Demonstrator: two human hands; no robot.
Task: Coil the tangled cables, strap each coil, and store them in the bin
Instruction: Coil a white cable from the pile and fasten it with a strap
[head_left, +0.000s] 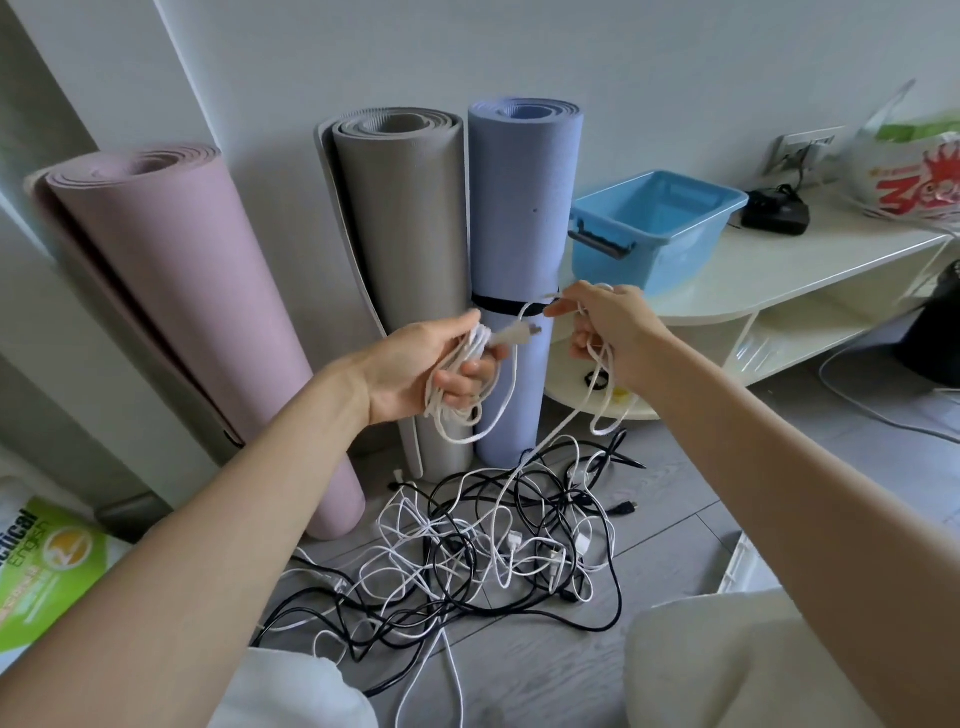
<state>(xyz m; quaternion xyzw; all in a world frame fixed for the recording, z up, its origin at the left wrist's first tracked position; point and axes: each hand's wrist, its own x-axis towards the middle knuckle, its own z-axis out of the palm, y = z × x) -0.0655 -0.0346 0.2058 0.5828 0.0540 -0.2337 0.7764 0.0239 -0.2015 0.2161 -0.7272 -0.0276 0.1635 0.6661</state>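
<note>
Above floor tangle (467, 561), hands (415, 364) gripping wht cable (457, 410)

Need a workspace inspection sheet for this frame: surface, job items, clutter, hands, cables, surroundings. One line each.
Surface: grey plank floor; cable pile lies on it.
Job's things: white cable, partly coiled, held in both hands; blue bin on the cream shelf unit, nothing seen inside; straps: nothing seen.
Clutter: green booklet at floor left; printed plastic bag and black device on the shelf unit.
Hands: left hand grips the coil loops; right hand pinches the same cable.
Cables: tangled black and white pile, uncoiled.
Surroundings: pink mat, grey mat and blue mat, rolled, against the wall.
</note>
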